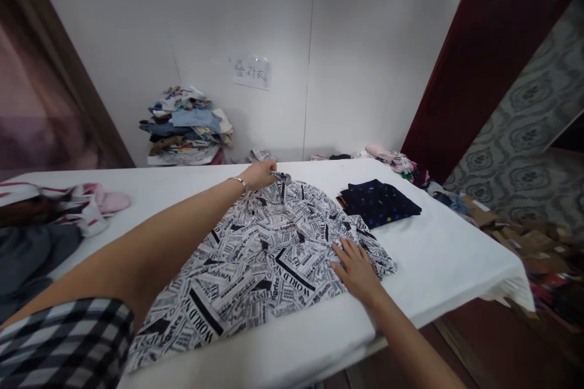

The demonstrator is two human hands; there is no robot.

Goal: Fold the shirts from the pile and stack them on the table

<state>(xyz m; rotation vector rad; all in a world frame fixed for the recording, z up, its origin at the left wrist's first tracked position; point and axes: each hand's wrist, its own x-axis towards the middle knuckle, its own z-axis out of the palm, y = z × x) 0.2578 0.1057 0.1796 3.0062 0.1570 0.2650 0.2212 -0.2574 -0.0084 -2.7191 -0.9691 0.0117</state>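
A black-and-white newspaper-print shirt [255,261] lies spread on the white table [438,255]. My left hand [260,174] reaches across it to the far end and is closed on the shirt's collar. My right hand [356,267] lies flat on the shirt's right side with fingers stretched out, pressing the cloth down. A folded dark navy garment with coloured dots [378,202] sits just beyond the right hand, apart from the shirt.
A heap of mixed clothes [50,213] lies at the table's left end. A tall stack of folded clothes [187,124] stands by the wall. Loose garments [392,161] lie at the far right corner. Cardboard boxes [524,243] crowd the floor to the right.
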